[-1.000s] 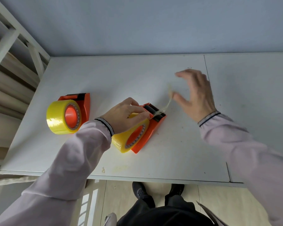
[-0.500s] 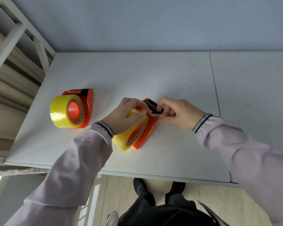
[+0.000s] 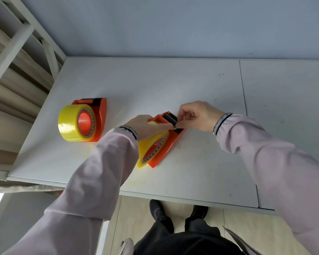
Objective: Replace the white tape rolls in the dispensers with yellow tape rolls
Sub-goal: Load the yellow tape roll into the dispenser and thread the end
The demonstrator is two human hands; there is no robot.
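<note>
A white table stands against a pale blue wall, with a white frame off to my left. My left hand lies curled over the top of the near yellow tape roll, which sits in the near orange dispenser at the middle of the table. My right hand has its fingers curled, pinching at the black roller end of that dispenser, where the 2 hands meet; I cannot tell whether tape is between the fingertips. Well to the left, a second yellow tape roll stands in the far orange dispenser, untouched.
</note>
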